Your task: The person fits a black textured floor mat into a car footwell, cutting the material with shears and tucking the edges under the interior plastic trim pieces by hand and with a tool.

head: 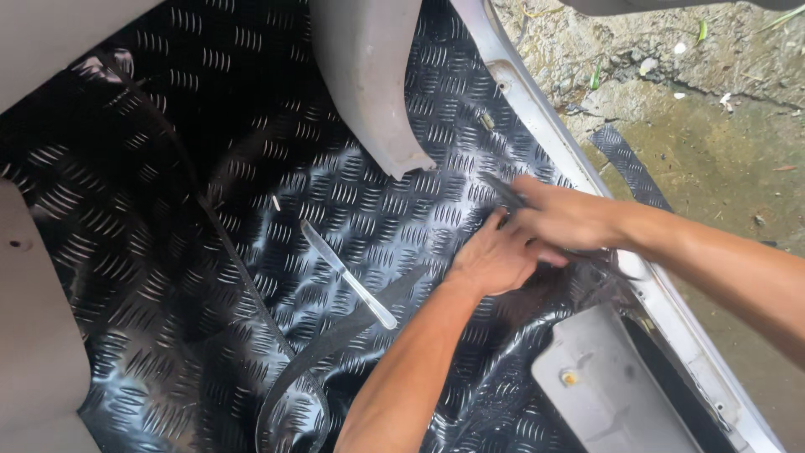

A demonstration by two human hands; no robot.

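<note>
Black checker-plate floor mat (251, 252) fills the footwell — left hand (495, 256) presses it flat, right hand (562, 220) clamped on a blade (503, 191), best drawn slowly along the sill (537, 109).

Left hand's (495, 256) fingertips (under right hand (562, 220)), blurred blade tip

Black floor mat (251, 210) is showing glossy, embossed tread-plate pattern, prob. vinyl or rubber; raised ribs are catching light. Cut strip (335, 344) is looking the same matl. Knife (348, 274) lying on mat is reading as shiny metal. Grey trim panels (369, 75) are appearing as smooth matt plastic. Door sill (545, 126) is showing painted metal w/ grime. Ground (713, 101) outside is looking rough and damp.
</note>
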